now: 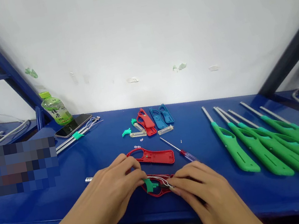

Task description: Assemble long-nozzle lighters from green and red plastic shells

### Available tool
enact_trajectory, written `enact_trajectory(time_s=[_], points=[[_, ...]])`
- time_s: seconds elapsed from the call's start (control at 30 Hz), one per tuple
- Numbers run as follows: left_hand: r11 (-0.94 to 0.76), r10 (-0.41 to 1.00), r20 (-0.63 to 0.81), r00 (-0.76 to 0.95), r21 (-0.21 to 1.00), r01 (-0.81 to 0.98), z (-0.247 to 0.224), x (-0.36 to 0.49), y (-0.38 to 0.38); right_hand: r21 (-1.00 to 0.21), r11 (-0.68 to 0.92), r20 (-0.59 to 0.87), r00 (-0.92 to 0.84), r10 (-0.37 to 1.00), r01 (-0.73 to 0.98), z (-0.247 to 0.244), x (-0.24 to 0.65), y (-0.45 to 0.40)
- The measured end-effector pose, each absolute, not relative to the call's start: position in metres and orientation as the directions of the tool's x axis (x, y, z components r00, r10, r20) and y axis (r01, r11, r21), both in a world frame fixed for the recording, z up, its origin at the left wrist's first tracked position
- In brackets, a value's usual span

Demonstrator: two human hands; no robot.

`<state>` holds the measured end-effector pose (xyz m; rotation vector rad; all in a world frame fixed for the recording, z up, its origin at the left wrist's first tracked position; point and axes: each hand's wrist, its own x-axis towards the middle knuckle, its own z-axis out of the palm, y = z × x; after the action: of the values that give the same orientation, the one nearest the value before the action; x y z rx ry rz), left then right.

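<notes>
A red lighter shell half (158, 194) lies near the table's front edge, between my hands and partly covered by them. In its loop sits a green trigger (150, 185), pinched by the fingertips of my left hand (118, 181). White wires (161, 181) run along the shell, and my right hand (204, 185) is closed on them at the shell's right part. A dark part beneath the wires is mostly hidden. Just beyond lies another red shell half (159, 157), inner side up. A screwdriver (185, 153) with a clear and red handle rests beyond my right hand.
Several green lighters (236, 150) with metal tubes lie at the right. Farther back are red shell pieces (147, 122), blue shell pieces (158, 118) and clear fuel tanks (138, 134). At the left are a phone (73, 125), a bottle (56, 111) and metal tubes (67, 144).
</notes>
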<state>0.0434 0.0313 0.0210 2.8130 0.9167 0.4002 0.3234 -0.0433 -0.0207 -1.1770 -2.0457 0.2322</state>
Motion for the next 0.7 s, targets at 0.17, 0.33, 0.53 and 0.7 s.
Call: enact_trajectory(time_s=[0.17, 0.33, 0.53, 0.7], points=[[-0.795, 0.605, 0.201, 0.771, 0.199, 0.573, 0.011, 0.044, 0.03, -0.483, 0.574, 0.531, -0.3, 0.793, 0.662, -0.021, 0.324, -0.043], [-0.759, 0.649, 0.162, 0.743, 0.201, 0.619, 0.009, 0.052, 0.023, -0.487, 0.567, 0.528, -0.293, 0.797, 0.664, -0.021, 0.324, -0.043], [-0.776, 0.631, 0.223, 0.744, 0.153, 0.612, 0.012, 0.062, 0.024, -0.487, 0.566, 0.524, -0.295, 0.799, 0.665, -0.022, 0.324, -0.043], [-0.808, 0.59, 0.258, 0.765, 0.198, 0.555, 0.01, 0.064, 0.029, -0.492, 0.568, 0.53, -0.292, 0.797, 0.66, -0.023, 0.324, -0.043]])
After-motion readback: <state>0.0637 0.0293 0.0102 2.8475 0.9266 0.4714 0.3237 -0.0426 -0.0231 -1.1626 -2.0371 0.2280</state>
